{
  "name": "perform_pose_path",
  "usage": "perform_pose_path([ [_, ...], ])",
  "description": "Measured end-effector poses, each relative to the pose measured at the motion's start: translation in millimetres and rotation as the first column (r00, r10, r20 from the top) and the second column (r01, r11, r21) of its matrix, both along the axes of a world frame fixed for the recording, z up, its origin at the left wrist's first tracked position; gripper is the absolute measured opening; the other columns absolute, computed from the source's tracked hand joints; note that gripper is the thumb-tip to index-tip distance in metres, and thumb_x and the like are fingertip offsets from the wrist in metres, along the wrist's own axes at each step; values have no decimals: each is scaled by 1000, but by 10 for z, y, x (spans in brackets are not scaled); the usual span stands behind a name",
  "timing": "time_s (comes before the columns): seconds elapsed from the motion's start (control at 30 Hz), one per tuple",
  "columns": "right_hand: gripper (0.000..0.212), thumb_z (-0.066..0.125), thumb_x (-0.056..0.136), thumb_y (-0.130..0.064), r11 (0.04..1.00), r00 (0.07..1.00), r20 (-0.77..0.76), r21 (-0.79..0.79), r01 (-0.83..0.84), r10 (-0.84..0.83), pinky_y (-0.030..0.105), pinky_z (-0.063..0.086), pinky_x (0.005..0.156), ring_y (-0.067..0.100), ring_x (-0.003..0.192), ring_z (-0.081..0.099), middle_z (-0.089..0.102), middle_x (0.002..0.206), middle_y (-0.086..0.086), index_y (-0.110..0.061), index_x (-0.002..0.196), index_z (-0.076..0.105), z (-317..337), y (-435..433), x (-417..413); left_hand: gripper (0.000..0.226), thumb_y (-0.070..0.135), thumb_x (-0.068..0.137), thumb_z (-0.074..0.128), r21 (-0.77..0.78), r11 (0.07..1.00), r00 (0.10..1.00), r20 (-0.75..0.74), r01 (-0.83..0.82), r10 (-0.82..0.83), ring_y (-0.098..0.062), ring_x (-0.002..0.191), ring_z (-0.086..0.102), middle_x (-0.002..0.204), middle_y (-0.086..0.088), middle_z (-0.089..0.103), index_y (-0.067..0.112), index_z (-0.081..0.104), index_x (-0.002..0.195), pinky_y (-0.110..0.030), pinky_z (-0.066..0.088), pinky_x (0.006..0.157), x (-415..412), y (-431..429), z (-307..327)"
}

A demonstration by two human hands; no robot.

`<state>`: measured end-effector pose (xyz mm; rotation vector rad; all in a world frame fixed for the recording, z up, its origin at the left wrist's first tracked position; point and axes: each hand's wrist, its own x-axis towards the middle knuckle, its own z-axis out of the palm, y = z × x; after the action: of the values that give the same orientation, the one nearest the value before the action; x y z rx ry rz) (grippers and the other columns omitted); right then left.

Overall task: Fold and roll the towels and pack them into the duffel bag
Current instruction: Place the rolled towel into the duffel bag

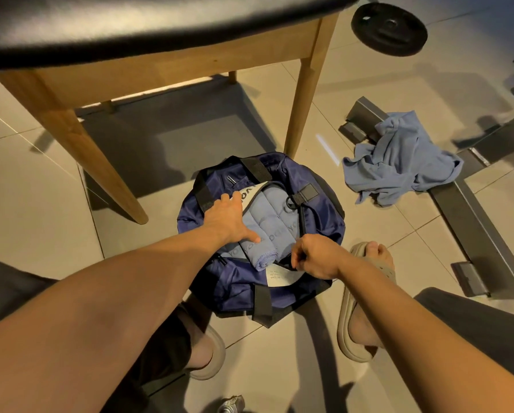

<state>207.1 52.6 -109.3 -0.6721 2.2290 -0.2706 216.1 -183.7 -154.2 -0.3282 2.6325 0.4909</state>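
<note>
Down on the tiled floor [35, 204] the navy duffel bag [234, 287] sits with its top open, just in front of the person's feet and beside one leg of a wooden bench [172, 70] with a black padded top. Inside the opening lie rolled light-blue towels [275, 210], packed side by side and filling most of the gap; the end of the nearest roll pokes out toward the near rim. The left hand [228, 219] lies flat over the far-left side of the opening, its fingers stretched out across the bag's edge and its thumb resting on a towel roll, gripping nothing. The right hand [318, 257] is curled at the near-right rim, its fingers pinching the bag's edge just above a white printed label [279, 277] that hangs from the lining. Black webbing handles cross the bag at its far and near sides. Well to the right, apart from the bag, another blue towel [398, 162] lies crumpled and unfolded on the floor, draped partly over a grey metal frame [473, 228]. Both feet wear beige slides [348, 323], one on each side of the bag's near end. A black weight plate [389, 29] lies on the floor beyond the bench.
</note>
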Motion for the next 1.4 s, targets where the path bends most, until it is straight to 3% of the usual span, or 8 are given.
perform_pose_path([
  [0.17,21,64,83,4,999,990,137,28,-19,15,33,55,80,12,73,63,74,82,2,-13,80,77,248,39,-160,123,72,52,87,-27,1000,1000,3,-1,1,-36,127,47,137,-14,41,13,29,143,-50,50,92,22,55,9],
  [0.33,13,55,90,-7,988,977,-160,-90,124,-138,47,56,76,31,82,64,70,86,10,-11,86,67,143,-82,-185,120,77,53,83,-57,996,997,24,75,-73,-35,121,50,132,-12,45,14,32,140,-48,49,88,9,-9,47],
  [0.5,11,54,95,-9,975,910,-349,-91,202,-222,39,45,66,34,88,62,67,95,12,-8,97,64,-164,-285,-35,65,61,73,81,73,993,994,-56,94,-90,-23,84,52,98,-1,55,19,45,107,-36,37,63,-39,-230,57],
  [0.63,14,57,93,-5,987,902,-403,-33,159,-159,38,45,66,33,89,64,61,108,10,-11,102,66,-334,-304,-9,31,42,85,77,124,992,992,-127,38,-22,-23,83,60,94,1,66,22,56,100,-36,45,65,-43,-337,32],
  [0.83,14,58,96,-13,963,928,-298,-214,163,-223,38,46,70,29,85,59,61,98,5,-19,84,61,-114,-268,-259,26,40,82,81,191,981,999,-8,43,-42,-15,79,64,82,5,70,21,66,90,-35,51,70,-323,-331,290],
  [1.07,9,59,90,-16,874,829,-366,-405,267,-423,41,49,68,27,79,59,66,93,3,-20,83,63,154,-23,-845,19,33,84,77,308,951,975,-218,27,43,-12,67,59,68,10,63,23,64,75,-31,43,60,-865,297,673],
  [1.3,15,53,93,-12,815,658,-481,-318,485,-579,43,51,63,36,77,61,66,88,14,-6,87,64,-1,1011,-1735,13,32,93,68,247,908,890,-398,338,-223,-13,77,56,97,5,63,21,65,99,-30,40,67,-1570,1205,644],
  [1.4,24,52,96,-9,783,643,-474,-192,592,-602,44,47,70,42,90,61,58,126,17,-6,115,65,-216,1483,-2060,19,34,93,67,186,888,863,-385,421,-329,-20,86,59,102,1,63,19,67,104,-32,44,72,-1928,1575,395],
])
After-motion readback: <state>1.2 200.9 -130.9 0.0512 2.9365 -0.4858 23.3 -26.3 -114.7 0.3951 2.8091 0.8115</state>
